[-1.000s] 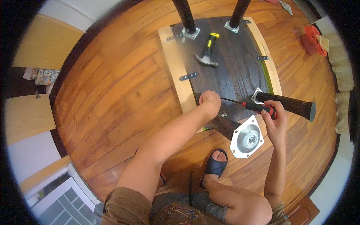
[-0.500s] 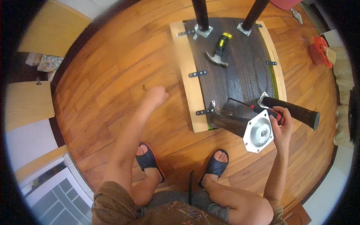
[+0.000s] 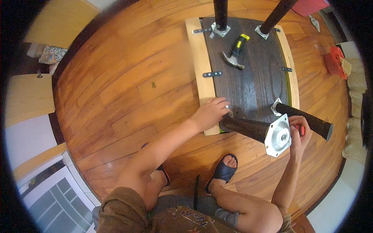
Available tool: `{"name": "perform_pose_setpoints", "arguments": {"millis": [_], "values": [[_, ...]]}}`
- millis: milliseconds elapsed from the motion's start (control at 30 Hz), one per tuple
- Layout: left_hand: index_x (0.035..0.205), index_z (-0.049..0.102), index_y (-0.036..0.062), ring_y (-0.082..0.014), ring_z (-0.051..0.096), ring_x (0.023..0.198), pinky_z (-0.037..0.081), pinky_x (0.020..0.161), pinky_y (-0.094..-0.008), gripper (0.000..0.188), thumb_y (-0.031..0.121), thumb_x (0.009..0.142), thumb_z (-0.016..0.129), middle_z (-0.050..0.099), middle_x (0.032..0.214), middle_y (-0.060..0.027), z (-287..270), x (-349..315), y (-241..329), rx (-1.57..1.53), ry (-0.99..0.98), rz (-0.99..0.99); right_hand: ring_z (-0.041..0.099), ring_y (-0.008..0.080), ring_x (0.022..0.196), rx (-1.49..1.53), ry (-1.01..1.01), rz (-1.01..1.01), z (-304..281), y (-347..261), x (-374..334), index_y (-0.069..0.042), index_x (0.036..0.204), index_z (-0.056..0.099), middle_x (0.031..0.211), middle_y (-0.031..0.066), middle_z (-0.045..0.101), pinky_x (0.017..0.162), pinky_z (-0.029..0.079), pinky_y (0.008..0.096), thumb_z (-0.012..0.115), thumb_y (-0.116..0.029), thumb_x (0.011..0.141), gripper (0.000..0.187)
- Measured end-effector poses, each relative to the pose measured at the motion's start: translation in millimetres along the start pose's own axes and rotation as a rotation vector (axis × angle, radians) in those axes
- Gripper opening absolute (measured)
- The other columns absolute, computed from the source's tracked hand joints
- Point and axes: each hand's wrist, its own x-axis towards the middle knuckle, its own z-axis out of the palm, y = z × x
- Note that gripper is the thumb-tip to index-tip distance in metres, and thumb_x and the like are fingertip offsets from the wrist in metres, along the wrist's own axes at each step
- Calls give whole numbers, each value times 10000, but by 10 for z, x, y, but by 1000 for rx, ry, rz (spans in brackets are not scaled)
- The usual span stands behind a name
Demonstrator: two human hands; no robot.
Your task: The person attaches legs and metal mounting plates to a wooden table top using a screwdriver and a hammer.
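An upside-down dark wooden tabletop [image 3: 252, 85] with pale side strips lies ahead of me. Across its near edge rests a loose dark table leg [image 3: 246, 127], its silvery mounting plate [image 3: 279, 136] tilted up toward me. My right hand [image 3: 301, 134] is closed round a red-and-black screwdriver [image 3: 300, 129], beside that plate; its shaft is hidden. My left hand [image 3: 213, 113] reaches to the tabletop's near left corner, fingers bent and bunched over small hardware [image 3: 230, 114] at the loose leg's far end. What its fingertips hold is hidden.
A claw hammer [image 3: 236, 54] with a yellow-black handle lies on the tabletop. Two legs [image 3: 220, 15] stand at its far end; another leg [image 3: 307, 118] leans outward at the near right. Black brackets [image 3: 212, 74] join the strips. A red basket [image 3: 336, 62] sits at far right.
My left hand has moved right from over the floor to the tabletop corner. The right hand keeps the screwdriver, now mostly hidden. The view has shifted slightly.
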Motion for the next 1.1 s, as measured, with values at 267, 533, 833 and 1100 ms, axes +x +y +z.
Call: {"name": "perform_pose_setpoints", "arguments": {"millis": [267, 533, 833, 1100], "values": [[853, 555, 79, -249, 539, 941, 431, 840, -371, 121, 74, 734, 579, 576, 871, -64, 98, 210, -60, -12, -112, 169, 512, 76, 807, 279, -350, 278, 123, 162, -223, -41, 936, 543, 877, 4, 543, 682, 417, 206, 605, -11, 756, 192], [827, 528, 70, -244, 497, 817, 440, 734, -333, 101, 52, 727, 534, 513, 808, -56, 105, 192, -95, -52, -46, 224, 537, 175, 803, -138, -472, -52, 569, -148, -286, -11, 1087, 560, 909, 76, 524, 729, 451, 288, 823, -203, 548, 629], [828, 563, 80, -229, 481, 835, 454, 707, -325, 151, 82, 692, 627, 524, 827, -37, 62, 167, -39, -87, -113, 157, 573, 233, 777, -233, -370, -228, 617, -89, -265, -23, 982, 585, 894, 100, 571, 700, 462, 326, 803, -223, 571, 507], [961, 595, 113, -243, 476, 905, 438, 771, -363, 396, 164, 604, 756, 499, 899, -52, -21, 155, 37, -123, -190, 109, 604, 232, 688, -248, -530, -398, 514, -37, 71, -61, 917, 604, 821, 91, 607, 608, 484, 317, 820, -253, 543, 473]]}}
